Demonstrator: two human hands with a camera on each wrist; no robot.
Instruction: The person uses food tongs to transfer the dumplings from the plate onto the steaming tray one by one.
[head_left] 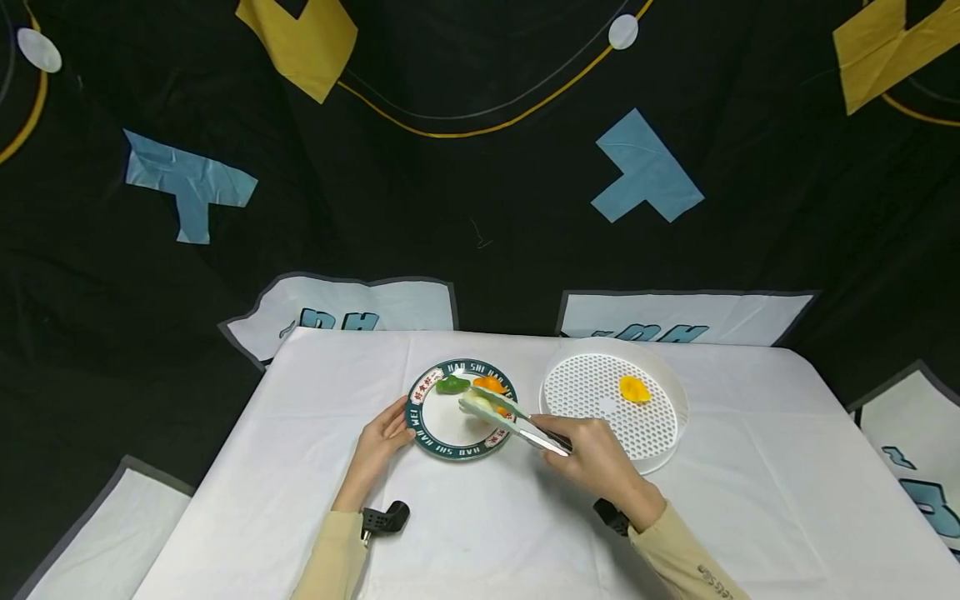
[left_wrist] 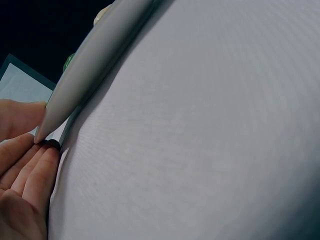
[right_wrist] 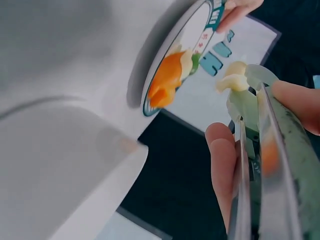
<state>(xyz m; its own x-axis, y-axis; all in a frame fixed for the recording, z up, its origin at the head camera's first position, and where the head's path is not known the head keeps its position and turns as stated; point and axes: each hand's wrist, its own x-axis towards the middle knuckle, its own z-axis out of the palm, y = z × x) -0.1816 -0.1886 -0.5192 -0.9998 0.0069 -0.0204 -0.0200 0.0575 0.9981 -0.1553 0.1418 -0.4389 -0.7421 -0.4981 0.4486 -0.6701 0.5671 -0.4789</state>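
Note:
My left hand (head_left: 379, 450) pinches the left rim of a round plate (head_left: 455, 452), white with a dark green patterned border. In the left wrist view the thumb lies over the rim and the fingers are below it. My right hand (head_left: 597, 454) grips a pair of tongs (head_left: 525, 427) with pale green tips, which reach over the plate. Between the tips is a curved, pale yellow piece of food (right_wrist: 234, 82). A green pepper-like piece (head_left: 453, 384) and orange pepper-like pieces (head_left: 490, 383) lie on the plate; the tongs partly cover the orange ones.
To the plate's right stands a round white tray with a perforated bottom (head_left: 588, 387). A yellow piece (head_left: 635, 389) lies in it. The right hand overlaps the tray's near left edge in the head view. A white cloth (head_left: 465, 533) covers the table, with a dark curtain (head_left: 450, 217) behind.

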